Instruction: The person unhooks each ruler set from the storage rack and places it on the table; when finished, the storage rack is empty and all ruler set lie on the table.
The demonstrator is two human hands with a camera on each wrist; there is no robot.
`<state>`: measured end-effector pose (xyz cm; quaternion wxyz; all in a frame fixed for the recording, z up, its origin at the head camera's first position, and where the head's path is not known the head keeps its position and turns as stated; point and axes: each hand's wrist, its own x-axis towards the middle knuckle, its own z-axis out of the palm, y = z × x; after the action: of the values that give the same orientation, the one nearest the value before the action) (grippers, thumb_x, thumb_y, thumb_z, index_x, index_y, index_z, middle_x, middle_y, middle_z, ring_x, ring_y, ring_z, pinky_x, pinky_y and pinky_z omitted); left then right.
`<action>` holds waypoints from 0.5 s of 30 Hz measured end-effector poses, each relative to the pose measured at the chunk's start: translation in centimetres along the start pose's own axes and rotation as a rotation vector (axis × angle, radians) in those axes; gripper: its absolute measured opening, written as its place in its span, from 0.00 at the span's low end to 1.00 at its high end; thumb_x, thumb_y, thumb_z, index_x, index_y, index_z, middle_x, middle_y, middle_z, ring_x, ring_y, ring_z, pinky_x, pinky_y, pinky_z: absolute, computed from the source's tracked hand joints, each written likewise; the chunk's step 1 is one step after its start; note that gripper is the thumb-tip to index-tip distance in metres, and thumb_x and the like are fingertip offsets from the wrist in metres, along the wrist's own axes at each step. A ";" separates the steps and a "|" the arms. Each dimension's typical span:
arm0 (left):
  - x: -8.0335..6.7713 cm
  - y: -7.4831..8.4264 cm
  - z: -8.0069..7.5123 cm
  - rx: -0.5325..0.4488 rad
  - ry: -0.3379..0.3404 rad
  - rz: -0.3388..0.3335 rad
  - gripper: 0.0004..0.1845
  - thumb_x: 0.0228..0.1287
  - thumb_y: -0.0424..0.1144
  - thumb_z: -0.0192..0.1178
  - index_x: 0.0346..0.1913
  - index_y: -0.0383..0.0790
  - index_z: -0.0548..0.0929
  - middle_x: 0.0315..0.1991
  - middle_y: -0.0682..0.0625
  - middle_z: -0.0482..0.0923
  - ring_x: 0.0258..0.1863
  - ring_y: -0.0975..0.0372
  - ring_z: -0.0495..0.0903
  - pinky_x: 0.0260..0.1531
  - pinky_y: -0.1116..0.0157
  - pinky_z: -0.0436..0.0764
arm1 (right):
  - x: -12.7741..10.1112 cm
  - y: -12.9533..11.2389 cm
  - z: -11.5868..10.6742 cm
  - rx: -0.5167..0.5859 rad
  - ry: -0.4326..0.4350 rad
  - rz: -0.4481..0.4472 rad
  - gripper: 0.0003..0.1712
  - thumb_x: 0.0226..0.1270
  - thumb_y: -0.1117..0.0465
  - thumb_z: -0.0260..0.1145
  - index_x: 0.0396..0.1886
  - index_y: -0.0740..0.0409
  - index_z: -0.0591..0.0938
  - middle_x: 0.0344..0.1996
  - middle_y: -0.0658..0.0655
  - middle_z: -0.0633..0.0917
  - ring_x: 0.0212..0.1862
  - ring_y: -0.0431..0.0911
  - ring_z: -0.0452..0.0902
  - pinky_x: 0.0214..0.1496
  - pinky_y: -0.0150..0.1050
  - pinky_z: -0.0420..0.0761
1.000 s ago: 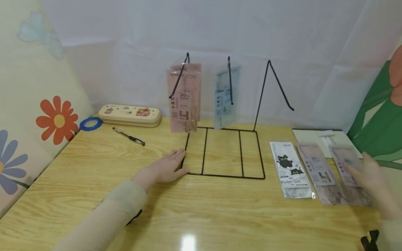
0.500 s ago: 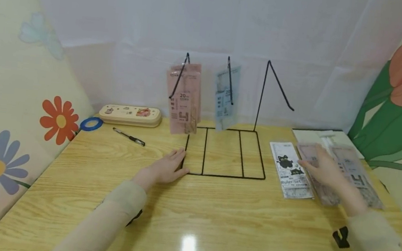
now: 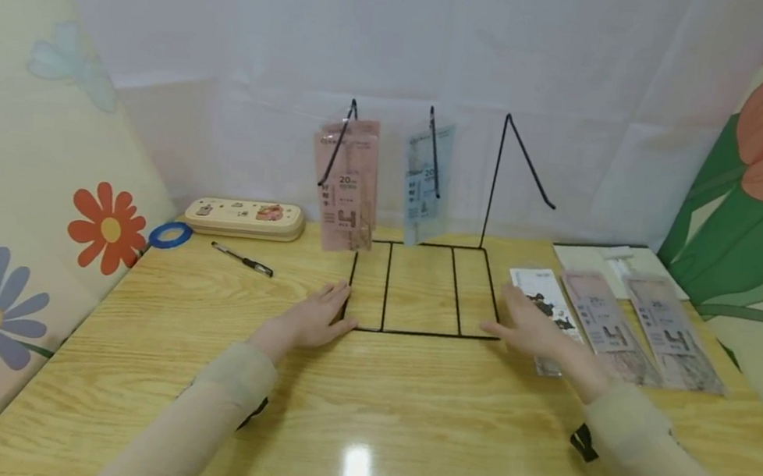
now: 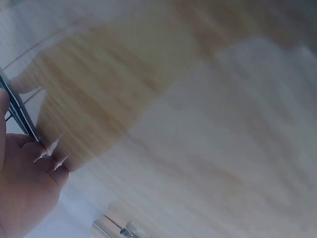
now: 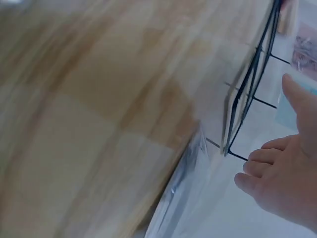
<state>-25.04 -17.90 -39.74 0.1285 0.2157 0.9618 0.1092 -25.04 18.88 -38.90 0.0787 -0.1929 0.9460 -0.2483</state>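
A black wire display rack (image 3: 427, 334) stands on the wooden table with three upright hooks. Pink ruler-set packs (image 3: 345, 210) hang on its left hook, a blue pack (image 3: 423, 196) on the middle one. My left hand (image 3: 307, 321) holds the base's front left corner; in the left wrist view fingers and thumb lie either side of the wire. At the opposite corner my right hand (image 3: 537, 330) hovers with relaxed, spread fingers, nothing in them. It partly covers a white ruler-set pack (image 3: 546, 284) printed with black cats.
Two pink packs (image 3: 599, 314) (image 3: 670, 322) lie side by side on the right, with a pale flat sheet (image 3: 580, 257) behind them. Back left are a cream pencil case (image 3: 245, 219), a blue tape ring (image 3: 170, 235) and a pen (image 3: 241, 259).
My right hand has moved left, from the far pink pack across the middle one to the rack's right front corner. The left hand has stayed put.
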 end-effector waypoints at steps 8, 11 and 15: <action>-0.1 0.0 -0.1 -0.009 0.005 0.007 0.38 0.74 0.51 0.43 0.72 0.27 0.47 0.74 0.34 0.42 0.73 0.41 0.43 0.72 0.47 0.49 | 1.1 -0.5 1.3 -0.019 -0.080 -0.014 0.51 0.68 0.46 0.58 0.70 0.79 0.44 0.70 0.79 0.45 0.72 0.69 0.40 0.74 0.58 0.45; 0.0 0.0 -0.1 -0.002 0.006 0.012 0.38 0.74 0.51 0.43 0.72 0.27 0.47 0.74 0.34 0.42 0.73 0.41 0.44 0.72 0.46 0.50 | 1.3 -0.4 1.5 -0.016 -0.103 0.006 0.52 0.68 0.45 0.58 0.69 0.80 0.44 0.70 0.79 0.45 0.72 0.69 0.39 0.74 0.58 0.44; 0.0 0.0 -0.1 -0.004 0.003 0.013 0.38 0.73 0.52 0.43 0.72 0.27 0.47 0.74 0.33 0.42 0.73 0.41 0.44 0.72 0.47 0.50 | 1.4 -0.2 1.6 -0.012 -0.133 0.032 0.53 0.68 0.45 0.58 0.70 0.79 0.43 0.70 0.79 0.43 0.72 0.69 0.38 0.74 0.58 0.44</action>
<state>-25.09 -17.90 -39.61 0.1267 0.2215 0.9603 0.1125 -25.87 17.46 -40.30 0.1443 -0.1945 0.9431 -0.2281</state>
